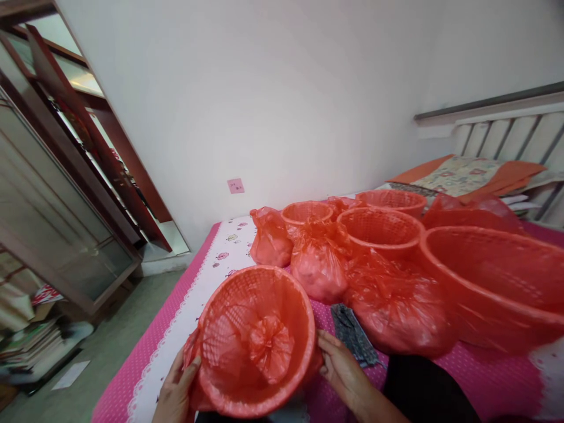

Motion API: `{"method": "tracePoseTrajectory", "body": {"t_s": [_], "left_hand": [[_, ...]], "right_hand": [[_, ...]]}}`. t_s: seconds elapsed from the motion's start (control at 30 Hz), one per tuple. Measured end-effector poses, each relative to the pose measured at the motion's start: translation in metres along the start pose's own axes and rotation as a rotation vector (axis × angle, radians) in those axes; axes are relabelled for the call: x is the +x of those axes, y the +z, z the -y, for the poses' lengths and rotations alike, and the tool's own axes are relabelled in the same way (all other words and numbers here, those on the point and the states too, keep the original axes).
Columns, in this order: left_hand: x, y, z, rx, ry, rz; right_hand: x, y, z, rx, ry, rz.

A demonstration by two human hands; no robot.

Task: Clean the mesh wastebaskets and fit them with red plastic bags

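I hold a red plastic mesh basket tilted toward me, its opening facing the camera. A red plastic bag lines it, gathered into a knot at the bottom. My left hand grips the basket's left rim and the bag edge. My right hand clasps the right rim, fingers curled round it. Both sit over the near edge of a pink dotted bed cover.
Several more red baskets and tied red bags crowd the bed behind and to the right. A dark patterned cloth lies by my right hand. Pillows and a headboard are far right; shelves and a floor are at left.
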State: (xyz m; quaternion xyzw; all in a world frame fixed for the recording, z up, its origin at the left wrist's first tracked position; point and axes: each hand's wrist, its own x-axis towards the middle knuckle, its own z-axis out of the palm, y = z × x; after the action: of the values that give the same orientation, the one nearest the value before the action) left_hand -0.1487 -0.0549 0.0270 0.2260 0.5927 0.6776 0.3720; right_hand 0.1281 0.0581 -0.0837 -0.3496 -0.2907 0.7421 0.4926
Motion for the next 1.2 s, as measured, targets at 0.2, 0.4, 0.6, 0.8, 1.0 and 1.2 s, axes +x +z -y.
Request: {"method": "tracePoseTrajectory", "body": {"t_s": [0.2,0.4,0.6,0.8,1.0,1.2], "left_hand": [[0.003,-0.008,0.002,0.227,0.074,-0.093],[-0.004,0.002,-0.005,0.267,0.09,-0.082],[-0.005,0.003,-0.009,0.335,0.118,-0.114],[0.005,-0.006,0.008,0.382,0.161,-0.12],[0.007,-0.007,0.019,0.542,0.271,-0.128],[-0.001,-0.011,0.013,0.597,0.173,-0.032]], "right_hand": [[-0.01,0.014,0.038,-0.1,-0.162,-0.168],[-0.017,0.027,0.058,-0.128,-0.266,-0.229],[-0.021,0.028,0.062,-0.199,-0.385,-0.189],[-0.027,0.025,0.049,-0.31,-0.437,-0.142],[-0.042,0.029,0.069,-0.688,-0.389,-0.037],[-0.049,0.029,0.062,-0.773,-0.467,-0.019]]}}
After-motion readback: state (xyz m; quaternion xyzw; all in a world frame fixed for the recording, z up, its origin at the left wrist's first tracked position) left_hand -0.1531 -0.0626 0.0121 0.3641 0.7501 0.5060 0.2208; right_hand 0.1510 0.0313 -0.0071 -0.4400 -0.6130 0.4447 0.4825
